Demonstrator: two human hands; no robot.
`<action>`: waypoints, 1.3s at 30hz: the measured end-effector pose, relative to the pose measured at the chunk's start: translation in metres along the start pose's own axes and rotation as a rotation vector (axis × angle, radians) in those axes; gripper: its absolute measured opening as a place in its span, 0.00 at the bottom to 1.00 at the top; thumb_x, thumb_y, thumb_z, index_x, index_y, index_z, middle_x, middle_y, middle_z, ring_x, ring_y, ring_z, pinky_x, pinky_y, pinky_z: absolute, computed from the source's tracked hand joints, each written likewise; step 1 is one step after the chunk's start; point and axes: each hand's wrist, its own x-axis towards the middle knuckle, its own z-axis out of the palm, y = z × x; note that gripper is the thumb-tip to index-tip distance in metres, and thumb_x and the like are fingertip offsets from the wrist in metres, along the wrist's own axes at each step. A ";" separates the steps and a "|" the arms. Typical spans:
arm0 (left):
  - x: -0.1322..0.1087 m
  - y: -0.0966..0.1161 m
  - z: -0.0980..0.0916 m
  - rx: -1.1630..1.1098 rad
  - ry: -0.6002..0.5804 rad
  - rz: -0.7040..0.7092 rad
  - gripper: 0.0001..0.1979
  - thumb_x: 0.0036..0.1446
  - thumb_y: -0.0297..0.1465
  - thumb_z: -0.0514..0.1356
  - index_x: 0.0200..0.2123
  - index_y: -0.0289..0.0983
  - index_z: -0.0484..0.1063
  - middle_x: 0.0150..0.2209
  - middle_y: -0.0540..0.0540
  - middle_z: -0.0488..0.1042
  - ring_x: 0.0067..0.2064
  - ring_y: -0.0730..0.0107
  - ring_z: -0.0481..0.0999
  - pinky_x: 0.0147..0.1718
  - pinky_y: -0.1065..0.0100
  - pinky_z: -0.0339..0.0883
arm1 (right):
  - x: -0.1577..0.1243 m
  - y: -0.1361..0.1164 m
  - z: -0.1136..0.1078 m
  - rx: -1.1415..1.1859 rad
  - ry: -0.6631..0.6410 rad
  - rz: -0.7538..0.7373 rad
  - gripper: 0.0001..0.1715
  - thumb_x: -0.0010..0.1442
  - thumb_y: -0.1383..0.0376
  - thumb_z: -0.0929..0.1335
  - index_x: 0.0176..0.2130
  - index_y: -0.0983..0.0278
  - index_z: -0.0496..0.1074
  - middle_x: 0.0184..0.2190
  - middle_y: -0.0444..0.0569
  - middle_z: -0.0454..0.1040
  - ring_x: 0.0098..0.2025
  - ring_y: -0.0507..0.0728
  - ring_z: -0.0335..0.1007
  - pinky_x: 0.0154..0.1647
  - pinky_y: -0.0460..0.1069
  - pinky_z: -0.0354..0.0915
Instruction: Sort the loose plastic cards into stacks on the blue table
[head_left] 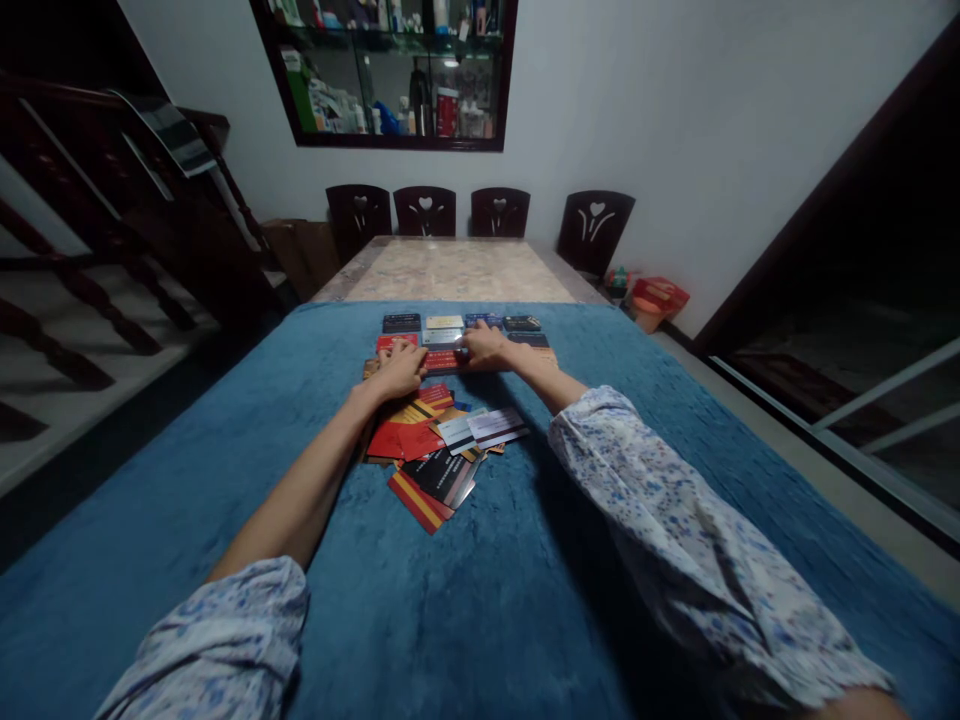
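Note:
Both my arms reach forward over a blue cloth (225, 480) on a table. My left hand (401, 368) rests with its fingers curled on a red card (442, 360) in the laid-out rows. My right hand (486, 347) presses on the same red card from the right, fingers bent down. Rows of cards (442, 323) lie side by side just beyond the hands. A loose heap of red, black and white cards (431, 450) lies nearer to me, between my forearms.
The bare marble tabletop (454, 270) extends past the cloth, with several dark chairs (424, 210) at its far end. A glass cabinet (390, 70) hangs on the wall. A stair rail (90, 250) stands left; a red object (656, 297) sits on the floor to the right.

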 end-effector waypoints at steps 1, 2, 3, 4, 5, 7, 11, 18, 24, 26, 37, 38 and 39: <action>0.000 0.000 -0.001 0.007 -0.004 -0.004 0.21 0.64 0.31 0.51 0.59 0.38 0.67 0.60 0.33 0.69 0.65 0.44 0.57 0.58 0.38 0.56 | -0.001 0.001 0.000 0.002 0.013 -0.002 0.31 0.57 0.54 0.73 0.57 0.62 0.75 0.61 0.61 0.71 0.63 0.73 0.57 0.54 0.60 0.61; -0.001 0.001 -0.001 0.013 -0.008 -0.009 0.22 0.64 0.31 0.51 0.61 0.38 0.66 0.61 0.33 0.68 0.66 0.44 0.57 0.59 0.38 0.56 | -0.003 0.002 -0.001 0.004 0.028 -0.005 0.33 0.57 0.54 0.73 0.59 0.62 0.74 0.61 0.61 0.70 0.63 0.73 0.57 0.54 0.61 0.61; -0.001 0.001 -0.002 0.018 -0.011 -0.013 0.23 0.64 0.31 0.51 0.62 0.38 0.65 0.61 0.33 0.68 0.66 0.44 0.56 0.59 0.38 0.56 | -0.006 0.003 -0.001 0.007 0.045 -0.012 0.34 0.58 0.54 0.72 0.60 0.62 0.73 0.62 0.61 0.69 0.63 0.73 0.56 0.54 0.61 0.61; -0.002 0.001 -0.003 0.021 -0.011 -0.017 0.24 0.64 0.31 0.51 0.63 0.39 0.64 0.62 0.33 0.67 0.67 0.44 0.56 0.60 0.38 0.55 | -0.008 0.003 -0.002 0.010 0.069 -0.019 0.34 0.59 0.55 0.71 0.61 0.62 0.72 0.62 0.61 0.69 0.63 0.73 0.56 0.54 0.61 0.61; -0.002 0.002 -0.004 0.022 -0.008 -0.022 0.24 0.65 0.31 0.51 0.64 0.39 0.63 0.63 0.32 0.66 0.68 0.43 0.55 0.60 0.38 0.55 | -0.012 0.004 -0.002 0.013 0.096 -0.028 0.33 0.60 0.55 0.70 0.62 0.62 0.71 0.61 0.61 0.69 0.62 0.72 0.57 0.54 0.61 0.60; -0.004 0.003 -0.005 0.018 0.013 -0.031 0.25 0.65 0.32 0.51 0.65 0.38 0.62 0.65 0.31 0.65 0.68 0.43 0.55 0.60 0.38 0.55 | -0.019 0.006 -0.004 0.017 0.144 -0.048 0.32 0.62 0.58 0.68 0.63 0.63 0.70 0.60 0.61 0.70 0.61 0.71 0.57 0.53 0.60 0.60; -0.005 0.006 -0.009 0.002 0.089 -0.025 0.23 0.65 0.32 0.52 0.62 0.38 0.66 0.65 0.33 0.65 0.68 0.42 0.55 0.61 0.38 0.53 | -0.035 0.010 -0.005 0.009 0.174 -0.084 0.30 0.61 0.61 0.68 0.61 0.62 0.72 0.59 0.59 0.71 0.59 0.70 0.57 0.51 0.58 0.58; -0.007 0.019 -0.013 -0.002 0.195 0.038 0.19 0.64 0.31 0.52 0.56 0.39 0.71 0.60 0.34 0.70 0.65 0.44 0.57 0.60 0.38 0.53 | -0.064 0.020 0.004 0.041 0.227 -0.126 0.20 0.65 0.62 0.67 0.55 0.61 0.76 0.54 0.57 0.75 0.57 0.67 0.58 0.50 0.57 0.55; -0.016 0.032 -0.015 0.008 0.228 0.084 0.17 0.65 0.31 0.52 0.53 0.37 0.74 0.58 0.34 0.71 0.63 0.45 0.60 0.59 0.41 0.55 | -0.086 0.026 0.014 0.067 0.272 -0.148 0.18 0.64 0.66 0.66 0.51 0.61 0.78 0.53 0.55 0.76 0.54 0.65 0.60 0.50 0.56 0.55; -0.020 0.037 -0.015 0.018 0.228 0.103 0.17 0.66 0.31 0.52 0.52 0.37 0.74 0.57 0.35 0.72 0.62 0.45 0.60 0.58 0.40 0.56 | -0.092 0.027 0.017 0.073 0.287 -0.152 0.18 0.64 0.66 0.66 0.51 0.61 0.79 0.53 0.54 0.77 0.54 0.65 0.60 0.51 0.57 0.55; -0.046 0.065 -0.011 0.023 0.249 0.299 0.18 0.63 0.27 0.53 0.51 0.39 0.77 0.54 0.36 0.74 0.61 0.45 0.62 0.57 0.40 0.53 | -0.112 0.028 0.046 0.156 0.357 -0.227 0.15 0.65 0.65 0.66 0.47 0.61 0.80 0.47 0.55 0.79 0.53 0.64 0.62 0.56 0.60 0.57; -0.049 0.068 -0.010 0.023 0.253 0.315 0.17 0.63 0.27 0.53 0.50 0.39 0.77 0.53 0.36 0.75 0.60 0.45 0.63 0.57 0.40 0.53 | -0.114 0.028 0.049 0.173 0.361 -0.241 0.15 0.65 0.64 0.66 0.47 0.61 0.80 0.47 0.55 0.79 0.52 0.64 0.63 0.56 0.60 0.58; -0.051 0.070 -0.009 0.024 0.258 0.326 0.17 0.64 0.28 0.53 0.50 0.39 0.78 0.53 0.36 0.75 0.60 0.46 0.63 0.57 0.40 0.53 | -0.117 0.028 0.052 0.190 0.371 -0.251 0.15 0.66 0.63 0.66 0.47 0.62 0.80 0.46 0.56 0.79 0.51 0.64 0.63 0.56 0.60 0.58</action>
